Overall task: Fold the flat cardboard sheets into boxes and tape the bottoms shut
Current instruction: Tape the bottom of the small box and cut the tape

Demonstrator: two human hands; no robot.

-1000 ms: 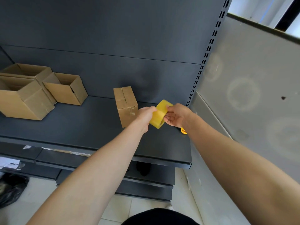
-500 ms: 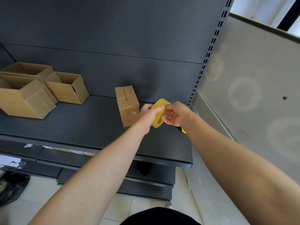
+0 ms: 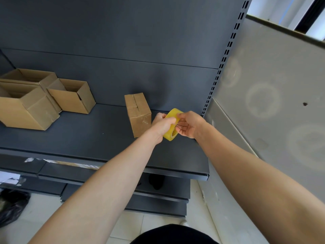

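A yellow tape roll (image 3: 172,132) is held up above the dark shelf (image 3: 88,136). My left hand (image 3: 162,125) grips the roll from the left, fingers wrapped over its rim. My right hand (image 3: 189,125) pinches the roll's upper edge with thumb and fingers. Just left of the hands stands a small closed cardboard box (image 3: 139,113) with its flap seam facing up and clear tape on its side. At the shelf's left end sit three open boxes: a large one (image 3: 26,110), one behind it (image 3: 29,75) and a smaller one (image 3: 73,95).
A grey wall panel (image 3: 272,103) borders the shelf on the right, with a perforated upright (image 3: 221,67) at the corner. Lower shelves (image 3: 123,196) sit beneath. A black bag (image 3: 12,205) lies on the tiled floor at bottom left.
The left hand has slid round over the roll's rim, and the roll has turned more edge-on. Both hands stay beside the closed box.
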